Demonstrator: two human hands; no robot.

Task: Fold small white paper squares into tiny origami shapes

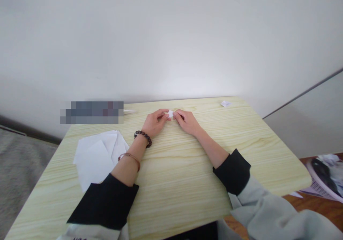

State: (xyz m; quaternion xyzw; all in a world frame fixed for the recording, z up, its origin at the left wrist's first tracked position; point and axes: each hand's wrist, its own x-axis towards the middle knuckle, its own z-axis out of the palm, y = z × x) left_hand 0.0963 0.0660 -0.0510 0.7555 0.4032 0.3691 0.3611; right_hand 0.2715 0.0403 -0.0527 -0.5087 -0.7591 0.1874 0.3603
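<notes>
Between my two hands is a small folded piece of white paper (170, 114), held a little above the wooden table near its far edge. My left hand (155, 122) pinches the paper's left side between thumb and fingers. From the right, my right hand (187, 120) grips the other side with its fingertips. Most of the paper's edges are hidden behind the fingers, so its exact folded shape is unclear. A stack of white paper sheets (96, 158) lies to the left of my left forearm, partly covered by it.
The light wood-grain table (182, 183) stands against a white wall. A small folded white paper (225, 104) lies at the back right. A blurred-out dark object (93, 112) sits at the back left. On the floor at right stands a filled plastic basket (321, 183).
</notes>
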